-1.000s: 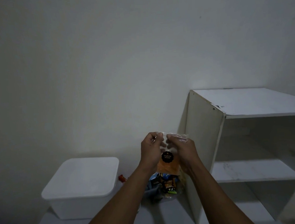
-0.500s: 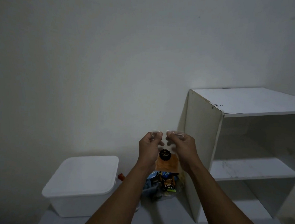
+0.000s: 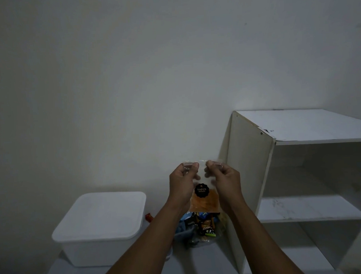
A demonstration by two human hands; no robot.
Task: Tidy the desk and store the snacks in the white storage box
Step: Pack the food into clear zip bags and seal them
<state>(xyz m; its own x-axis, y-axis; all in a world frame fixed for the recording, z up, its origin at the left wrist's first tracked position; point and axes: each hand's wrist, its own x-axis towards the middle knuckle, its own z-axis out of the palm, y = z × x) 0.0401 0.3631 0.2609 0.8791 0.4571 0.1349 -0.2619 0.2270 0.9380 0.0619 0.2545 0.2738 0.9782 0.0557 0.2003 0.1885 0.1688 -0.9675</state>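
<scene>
A clear snack bag (image 3: 203, 202) with orange chips and a round black label hangs upright in front of me. My left hand (image 3: 182, 185) pinches its top edge on the left, and my right hand (image 3: 225, 182) pinches it on the right. Below the bag, a pile of several wrapped snacks (image 3: 202, 227) lies on the white desk (image 3: 127, 271). The white storage box (image 3: 100, 227) stands at the left with its lid on. A small red wrapper (image 3: 148, 217) peeks out beside the box.
A white open shelf unit (image 3: 301, 173) stands on the right, its side panel close to my right hand. A plain wall fills the background. The room is dim.
Both hands have shifted slightly along the bag's top edge, which now looks flatter and stretched between the fingers. The bag stays at about the same height.
</scene>
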